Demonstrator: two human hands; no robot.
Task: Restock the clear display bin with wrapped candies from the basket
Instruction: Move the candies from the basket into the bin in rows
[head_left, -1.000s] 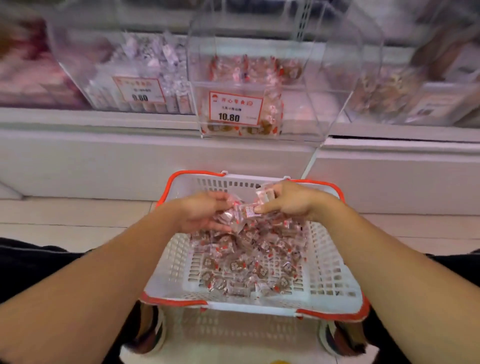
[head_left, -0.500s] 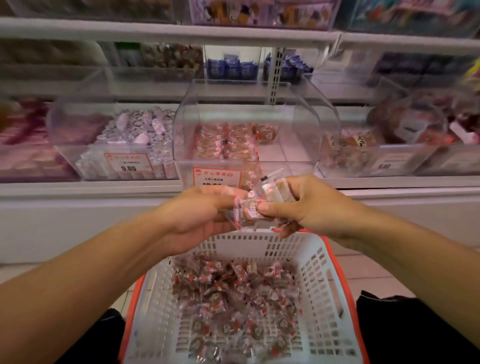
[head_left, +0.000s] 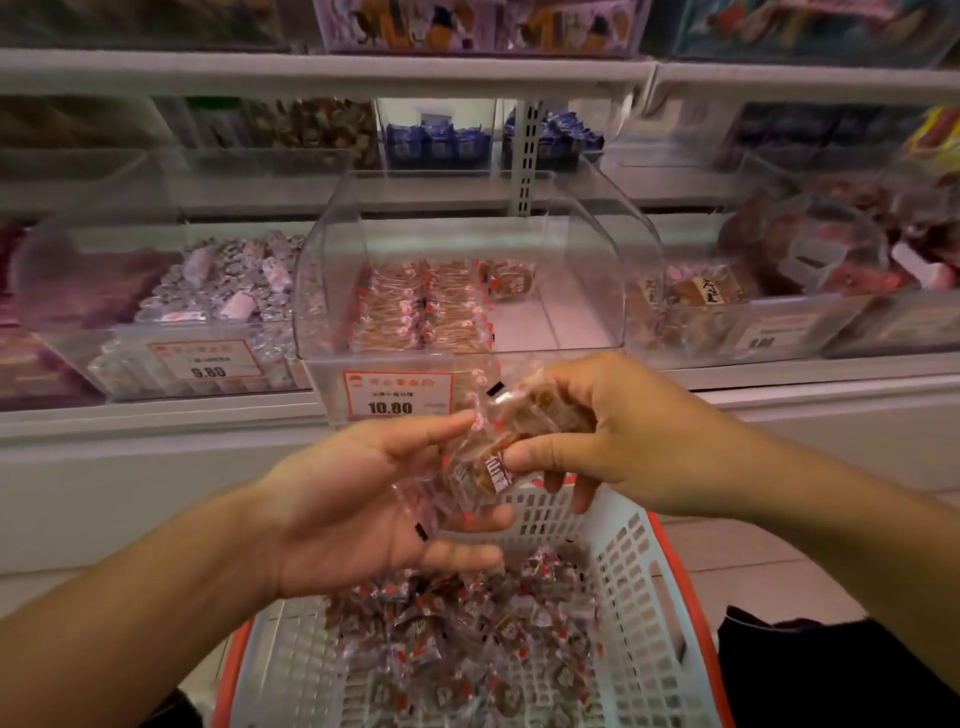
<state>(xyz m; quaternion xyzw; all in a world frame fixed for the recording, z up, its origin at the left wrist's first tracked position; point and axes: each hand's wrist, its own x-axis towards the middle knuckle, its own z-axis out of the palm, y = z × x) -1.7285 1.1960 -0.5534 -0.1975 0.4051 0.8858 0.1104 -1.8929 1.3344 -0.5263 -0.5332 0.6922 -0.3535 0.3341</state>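
Head view, the only one: carrying a handful of wrapped candies (head_left: 498, 452) up from the basket (head_left: 639, 587) toward the clear display bin (head_left: 467, 270). Pinching the bundle in the right hand (head_left: 613, 436), thumb under and fingers curled over several clear-wrapped brown pieces. Cupping beneath with the left hand (head_left: 363, 499), palm up, fingers nearly straight and spread, touching the lower wrappers rather than closing on them; one piece possibly lying loose on the palm, hard to tell through the blur. Hovering above the far end of the basket, just in front of the bin's price label (head_left: 399, 396) reading 10.80, not yet over the bin's rim. Showing, inside the bin, neat rows of the same candies on the left and bare floor on the right. Leaving plenty more candies heaped in the basket, so judging the restock as partway, with this load at the transfer step. Calling next, by that judgement, for lifting both hands over the front wall and releasing onto the bare right side, keeping the left hand under to catch slips. Standing beside, a neighbouring bin (head_left: 208, 312) of silver-wrapped sweets marked 9.80.
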